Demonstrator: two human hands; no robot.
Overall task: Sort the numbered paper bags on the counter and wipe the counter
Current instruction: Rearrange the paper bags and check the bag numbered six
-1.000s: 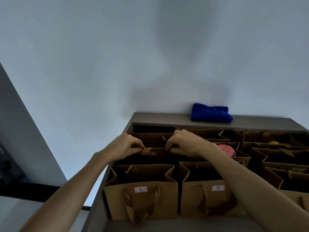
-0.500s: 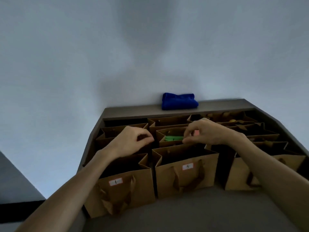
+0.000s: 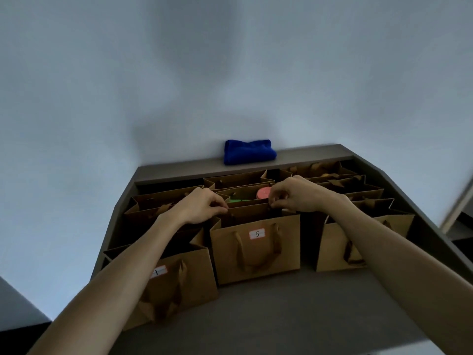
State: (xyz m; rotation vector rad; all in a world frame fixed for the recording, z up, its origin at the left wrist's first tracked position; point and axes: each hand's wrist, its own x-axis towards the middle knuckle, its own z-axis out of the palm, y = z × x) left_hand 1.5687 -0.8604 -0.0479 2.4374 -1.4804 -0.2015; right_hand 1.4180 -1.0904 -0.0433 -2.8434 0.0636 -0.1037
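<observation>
both hands, left hand (image 3: 199,207) and right hand (image 3: 300,196), pinch the rim of a middle-row bag (image 3: 245,198) at frame centre (behind bag 5 (image 3: 256,248)); lifting unevenly could tear it or spill its contents.

Count, head view.

Paper bags, brown, on the desk (image 3: 294,311): three in the front row, namely bag 1 (image 3: 176,285) at the front left corner, bag 5 (image 3: 256,249) in the middle, and a third bag (image 3: 358,242) to the right, its label hidden by an arm. Behind these, further rows of bags reach toward the back edge; they overlap too much for an exact total, at least six more.

Number labels readable: two (1 and 5).

Blue cloth (image 3: 248,151): one, folded, on the back edge.

Pink round object (image 3: 263,193): one, inside a bag behind bag 5.

Green object (image 3: 236,200): one, same bag.

Hands: two, left hand (image 3: 202,207) and right hand (image 3: 299,194).
</observation>
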